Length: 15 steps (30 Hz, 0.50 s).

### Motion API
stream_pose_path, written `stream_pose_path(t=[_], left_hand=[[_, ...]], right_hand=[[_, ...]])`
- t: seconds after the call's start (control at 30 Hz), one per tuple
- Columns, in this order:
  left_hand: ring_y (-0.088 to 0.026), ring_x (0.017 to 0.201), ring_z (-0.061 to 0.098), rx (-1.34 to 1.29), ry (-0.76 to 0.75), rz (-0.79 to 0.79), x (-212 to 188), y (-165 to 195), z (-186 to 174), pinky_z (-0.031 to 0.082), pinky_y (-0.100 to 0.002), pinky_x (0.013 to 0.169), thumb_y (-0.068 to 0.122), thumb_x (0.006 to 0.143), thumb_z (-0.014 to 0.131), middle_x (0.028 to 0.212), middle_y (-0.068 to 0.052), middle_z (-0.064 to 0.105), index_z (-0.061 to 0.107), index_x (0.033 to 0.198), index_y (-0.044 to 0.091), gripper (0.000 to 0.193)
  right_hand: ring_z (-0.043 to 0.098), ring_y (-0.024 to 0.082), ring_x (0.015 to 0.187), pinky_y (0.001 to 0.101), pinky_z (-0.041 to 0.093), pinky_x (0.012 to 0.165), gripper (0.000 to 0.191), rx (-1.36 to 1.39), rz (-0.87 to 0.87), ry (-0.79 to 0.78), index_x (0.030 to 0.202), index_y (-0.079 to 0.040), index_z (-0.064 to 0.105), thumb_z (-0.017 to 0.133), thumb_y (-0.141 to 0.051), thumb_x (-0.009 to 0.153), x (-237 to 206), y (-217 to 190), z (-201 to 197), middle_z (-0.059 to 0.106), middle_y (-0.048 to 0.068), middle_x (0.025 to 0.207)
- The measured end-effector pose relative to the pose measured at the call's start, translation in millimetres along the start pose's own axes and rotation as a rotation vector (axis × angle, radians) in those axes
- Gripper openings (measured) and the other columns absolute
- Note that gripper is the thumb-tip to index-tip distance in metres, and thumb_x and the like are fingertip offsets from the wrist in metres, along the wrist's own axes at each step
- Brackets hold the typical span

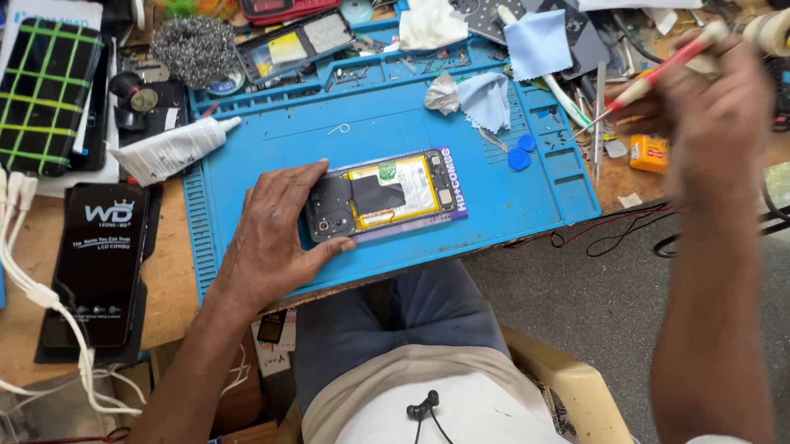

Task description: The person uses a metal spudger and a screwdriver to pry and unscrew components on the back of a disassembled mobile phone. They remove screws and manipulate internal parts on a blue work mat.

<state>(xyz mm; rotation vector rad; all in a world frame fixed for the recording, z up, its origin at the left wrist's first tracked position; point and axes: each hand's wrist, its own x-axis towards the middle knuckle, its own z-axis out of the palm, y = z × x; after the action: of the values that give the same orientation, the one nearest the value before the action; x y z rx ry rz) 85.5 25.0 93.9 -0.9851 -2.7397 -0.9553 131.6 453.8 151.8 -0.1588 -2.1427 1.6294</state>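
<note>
— How do the hands sit?

— The left hand (272, 234) lies flat, fingers spread a little, pressing on the left end of the opened phone (382, 195), which rests in the middle of the blue work mat (389, 126). The right hand (713, 116) is raised off to the right, over the bench edge, fingers pinched around a red-handled screwdriver (664, 66).

— And the packaging?

— A long black box (96, 263) with white lettering lies left of the mat. A white tube (171, 149) lies at the mat's upper left corner. A small orange box (649, 152) sits right of the mat.
</note>
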Motion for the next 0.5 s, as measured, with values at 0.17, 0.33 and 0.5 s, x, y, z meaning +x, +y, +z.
stream_pose_path(t=[0.17,0.33,0.5], left_hand=[[-0.035,0.139,0.045,0.012,-0.002,0.008,2,2,2,0.037,-0.052,0.113,0.046,0.071,0.089,0.147,-0.018,0.053,0.049,0.149,0.004,0.097],[-0.032,0.149,0.035,0.194,-0.021,0.203,-4,23,12,0.024,-0.052,0.122,0.045,0.079,0.082,0.155,-0.012,0.048,0.05,0.148,0.013,0.083],[-0.026,0.152,0.029,0.279,-0.096,0.233,-11,35,34,0.016,-0.052,0.125,0.055,0.092,0.059,0.16,-0.005,0.042,0.047,0.153,0.016,0.073]], right_hand=[[0.076,0.022,0.095,0.031,0.063,0.079,0.065,0.177,0.004,-0.097,0.161,-0.007,0.023,0.064,-0.006,0.111,-57,29,71,0.074,0.015,0.104],[0.076,0.024,0.097,0.0331,0.066,0.086,0.061,0.111,-0.292,-0.138,0.157,-0.014,0.021,0.063,0.0,0.115,-90,52,110,0.071,0.018,0.108],[0.076,0.024,0.101,0.0348,0.066,0.088,0.068,0.074,-0.458,-0.178,0.162,-0.021,0.021,0.062,0.0,0.112,-95,71,120,0.071,0.017,0.111]])
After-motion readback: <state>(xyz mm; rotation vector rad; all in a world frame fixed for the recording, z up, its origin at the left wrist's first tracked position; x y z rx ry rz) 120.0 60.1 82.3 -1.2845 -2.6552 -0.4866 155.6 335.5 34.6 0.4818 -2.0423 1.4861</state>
